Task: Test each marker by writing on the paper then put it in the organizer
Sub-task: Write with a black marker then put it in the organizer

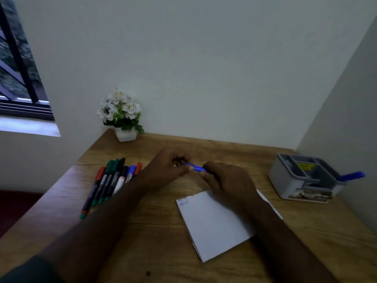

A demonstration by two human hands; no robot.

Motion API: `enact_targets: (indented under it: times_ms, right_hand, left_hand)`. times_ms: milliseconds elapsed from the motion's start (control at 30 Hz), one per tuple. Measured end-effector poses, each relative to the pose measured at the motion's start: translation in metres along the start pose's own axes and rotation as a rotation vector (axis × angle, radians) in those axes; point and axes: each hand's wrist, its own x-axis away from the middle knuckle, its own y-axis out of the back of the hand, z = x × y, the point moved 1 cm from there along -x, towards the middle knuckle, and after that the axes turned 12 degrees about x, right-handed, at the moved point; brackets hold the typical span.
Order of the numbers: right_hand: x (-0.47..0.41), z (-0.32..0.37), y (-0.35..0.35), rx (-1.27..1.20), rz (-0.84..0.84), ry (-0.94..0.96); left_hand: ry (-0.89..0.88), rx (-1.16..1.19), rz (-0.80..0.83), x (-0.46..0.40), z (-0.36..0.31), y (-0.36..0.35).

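a blue marker [195,167] is being held between both hands, above the wooden table [155,231] and just beyond the far edge of the paper [216,225]. only a short blue stretch of it is showing between the fingers. the left hand [169,168] is pinching the left end of this marker with curled fingers and thumb, and the right hand [224,178] is gripping the right end with its fingers closed round it. whether the cap is on or off, i cannot tell, as the fingers are covering both ends.

the paper is lying flat on the table near the person, under the right forearm, and is carrying a few small lines of writing at its far left corner, in red and blue.

to the left, a bunch of markers [110,182] is lying side by side on the table, with red, green, black and blue caps pointing away from the person; the left forearm is crossing in front of their right side.

at the far right, a grey organizer [289,180] is standing on the table near the right wall, and a second blue marker [350,176] is leaning out of its right compartment.

at the far left corner of the table, a small white pot of white flowers [122,115] is sitting against the wall. a window [18,64] is showing at the upper left.
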Motion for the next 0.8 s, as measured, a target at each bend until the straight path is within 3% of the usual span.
enact_targets:
  times_ms: [100, 200, 300, 367, 567, 800]
  right_hand:
    - [0.001, -0.015, 0.008, -0.174, -0.058, 0.017]
    - [0.005, -0.024, 0.016, -0.523, -0.208, -0.043]
    - [0.007, -0.009, 0.018, -1.237, -0.093, -0.259]
    - [0.009, 0.0, 0.014, -1.418, 0.012, -0.281]
    - [0.019, 0.018, 0.0, -1.032, 0.149, -0.241]
    - [0.02, 0.026, 0.001, -0.84, 0.2, -0.286]
  left_hand:
    - [0.04, -0.027, -0.076, 0.001, 0.009, 0.01]
    - [0.077, -0.059, 0.016, 0.007, 0.008, 0.006]
    - [0.061, -0.16, 0.142, 0.011, 0.006, -0.007]
    - [0.093, -0.187, 0.158, 0.011, 0.009, -0.008]
    - [0.099, -0.225, 0.223, 0.011, 0.021, -0.008]
    - [0.245, -0.234, 0.38, 0.011, 0.025, 0.0]
